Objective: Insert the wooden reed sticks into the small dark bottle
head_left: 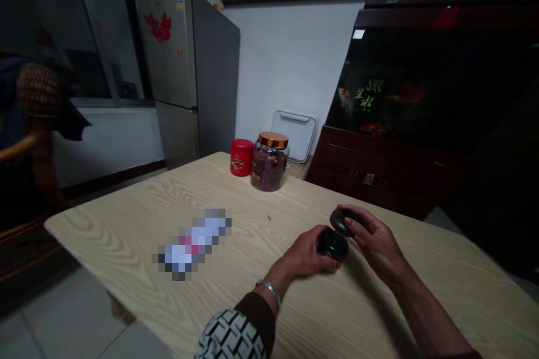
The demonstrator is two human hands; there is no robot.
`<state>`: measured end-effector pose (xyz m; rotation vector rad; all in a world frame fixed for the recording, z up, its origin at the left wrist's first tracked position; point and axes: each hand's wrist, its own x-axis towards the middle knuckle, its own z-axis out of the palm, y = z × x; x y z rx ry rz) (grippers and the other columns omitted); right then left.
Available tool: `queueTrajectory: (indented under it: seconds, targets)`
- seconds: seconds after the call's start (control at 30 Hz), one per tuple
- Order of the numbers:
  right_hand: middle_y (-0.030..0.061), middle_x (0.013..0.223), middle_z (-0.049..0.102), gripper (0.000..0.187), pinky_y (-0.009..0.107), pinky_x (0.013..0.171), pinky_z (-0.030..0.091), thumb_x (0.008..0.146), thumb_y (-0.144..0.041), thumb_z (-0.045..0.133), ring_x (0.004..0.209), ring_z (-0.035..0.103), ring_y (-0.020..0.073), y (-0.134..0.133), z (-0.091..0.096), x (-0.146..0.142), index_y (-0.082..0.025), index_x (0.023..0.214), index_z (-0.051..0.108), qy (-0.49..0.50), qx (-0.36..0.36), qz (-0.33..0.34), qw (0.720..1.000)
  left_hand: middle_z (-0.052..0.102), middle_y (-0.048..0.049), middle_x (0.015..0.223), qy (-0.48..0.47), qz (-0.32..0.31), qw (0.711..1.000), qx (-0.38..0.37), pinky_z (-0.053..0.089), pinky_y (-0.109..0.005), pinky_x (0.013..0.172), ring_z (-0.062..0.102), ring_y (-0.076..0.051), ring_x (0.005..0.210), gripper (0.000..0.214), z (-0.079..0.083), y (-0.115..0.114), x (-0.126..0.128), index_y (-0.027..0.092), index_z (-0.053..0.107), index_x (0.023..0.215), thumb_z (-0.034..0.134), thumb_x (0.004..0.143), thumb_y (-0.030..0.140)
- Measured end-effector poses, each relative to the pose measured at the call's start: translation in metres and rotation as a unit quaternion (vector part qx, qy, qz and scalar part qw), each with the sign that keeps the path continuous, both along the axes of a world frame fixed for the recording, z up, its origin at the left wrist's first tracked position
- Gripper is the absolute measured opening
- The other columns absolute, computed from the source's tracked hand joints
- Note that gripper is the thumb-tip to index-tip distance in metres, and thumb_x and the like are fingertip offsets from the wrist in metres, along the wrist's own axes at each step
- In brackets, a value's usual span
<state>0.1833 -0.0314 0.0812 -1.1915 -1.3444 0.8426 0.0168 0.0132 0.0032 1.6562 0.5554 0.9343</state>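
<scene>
My left hand (306,255) is wrapped round a small dark round pot (333,245) that rests on the pale wooden table (126,224). My right hand (373,238) is closed on the pot's dark lid (340,220), held tilted just above and behind the pot. Both hands are close together at the table's near right part. A silver bangle sits on my left wrist.
A glass jar with a copper lid (269,161) and a small red tin (241,157) stand at the table's far edge. A blurred flat item (192,243) lies mid-table. Behind are a fridge (189,67), a fish tank on a dark cabinet (421,123) and a wooden chair (25,146) at left.
</scene>
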Motion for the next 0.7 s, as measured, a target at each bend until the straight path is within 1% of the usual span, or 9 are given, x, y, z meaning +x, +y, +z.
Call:
queueTrajectory:
  seconds: [0.1, 0.23, 0.3, 0.37, 0.47, 0.53, 0.57, 0.63, 0.7]
  targets:
    - [0.0088, 0.126, 0.065, 0.043, 0.044, 0.104, 0.045, 0.082, -0.048, 0.07, 0.117, 0.06, 0.0268, 0.0, -0.011, 0.009, -0.023, 0.116, 0.063, -0.088, 0.019, -0.01, 0.996, 0.067, -0.0072, 0.11, 0.0, 0.004, 1.0, 0.0, 0.046, -0.03, 0.082, 0.059, -0.022, 0.096, 0.081, -0.002, 0.002, 0.0, 0.017, 0.057, 0.13, 0.088, 0.055, 0.023]
    - [0.0085, 0.126, 0.065, 0.045, 0.043, 0.102, 0.048, 0.087, -0.049, 0.064, 0.117, 0.061, 0.0266, -0.007, -0.014, 0.01, -0.025, 0.123, 0.059, -0.175, 0.006, 0.014, 0.984, 0.066, -0.0077, 0.112, 0.006, 0.008, 1.0, 0.003, 0.046, -0.032, 0.084, 0.059, -0.023, 0.098, 0.082, -0.004, 0.003, 0.001, 0.019, 0.056, 0.131, 0.088, 0.055, 0.025]
    - [0.0084, 0.128, 0.064, 0.048, 0.044, 0.103, 0.048, 0.086, -0.048, 0.064, 0.117, 0.061, 0.0263, -0.009, -0.012, 0.007, -0.025, 0.127, 0.057, -0.21, 0.004, 0.036, 0.977, 0.066, -0.0074, 0.111, 0.002, 0.002, 1.0, 0.004, 0.047, -0.031, 0.082, 0.059, -0.023, 0.097, 0.079, -0.005, 0.003, 0.001, 0.02, 0.057, 0.129, 0.087, 0.057, 0.025]
    - [0.0088, 0.13, 0.062, 0.048, 0.045, 0.104, 0.047, 0.087, -0.046, 0.063, 0.118, 0.06, 0.0267, -0.01, -0.007, 0.008, -0.026, 0.129, 0.056, -0.248, 0.018, 0.04, 0.968, 0.066, -0.0072, 0.111, 0.002, 0.002, 1.0, 0.006, 0.047, -0.032, 0.082, 0.059, -0.023, 0.097, 0.077, -0.006, 0.003, 0.001, 0.02, 0.057, 0.129, 0.086, 0.058, 0.025]
    - [0.0109, 0.13, 0.061, 0.044, 0.047, 0.101, 0.048, 0.088, -0.044, 0.059, 0.119, 0.059, 0.0287, -0.009, 0.007, 0.019, -0.025, 0.128, 0.057, -0.316, 0.054, -0.006, 0.947, 0.066, -0.0069, 0.112, 0.012, 0.018, 1.0, 0.013, 0.046, -0.033, 0.086, 0.059, -0.024, 0.099, 0.078, -0.006, 0.003, 0.001, 0.021, 0.057, 0.128, 0.087, 0.056, 0.026]
    - [0.0121, 0.128, 0.06, 0.042, 0.047, 0.1, 0.048, 0.088, -0.039, 0.058, 0.119, 0.058, 0.0298, -0.009, 0.02, 0.031, -0.025, 0.127, 0.057, -0.385, 0.083, -0.043, 0.918, 0.066, -0.007, 0.112, 0.018, 0.024, 0.999, 0.016, 0.046, -0.034, 0.088, 0.059, -0.024, 0.1, 0.079, -0.006, 0.003, 0.001, 0.021, 0.057, 0.128, 0.088, 0.055, 0.026]
    - [0.012, 0.128, 0.059, 0.043, 0.047, 0.099, 0.048, 0.086, -0.035, 0.058, 0.118, 0.058, 0.0297, -0.009, 0.026, 0.035, -0.025, 0.128, 0.056, -0.427, 0.094, -0.046, 0.898, 0.066, -0.007, 0.112, 0.02, 0.024, 0.999, 0.018, 0.045, -0.034, 0.088, 0.059, -0.024, 0.101, 0.079, -0.005, 0.003, 0.0, 0.021, 0.057, 0.127, 0.088, 0.055, 0.026]
    - [0.0113, 0.129, 0.056, 0.048, 0.044, 0.097, 0.05, 0.084, -0.025, 0.056, 0.115, 0.059, 0.028, -0.008, 0.034, 0.038, -0.026, 0.131, 0.053, -0.511, 0.102, -0.024, 0.853, 0.066, -0.007, 0.112, 0.023, 0.024, 0.999, 0.021, 0.045, -0.034, 0.087, 0.059, -0.024, 0.1, 0.079, -0.005, 0.003, -0.001, 0.021, 0.057, 0.127, 0.088, 0.055, 0.026]
    - [0.0113, 0.132, 0.055, 0.053, 0.041, 0.091, 0.052, 0.081, -0.015, 0.051, 0.113, 0.06, 0.0264, -0.006, 0.035, 0.033, -0.026, 0.134, 0.05, -0.578, 0.099, 0.002, 0.81, 0.066, -0.007, 0.112, 0.022, 0.025, 0.999, 0.029, 0.045, -0.034, 0.087, 0.059, -0.024, 0.1, 0.078, -0.004, 0.002, -0.001, 0.021, 0.057, 0.127, 0.088, 0.056, 0.025]
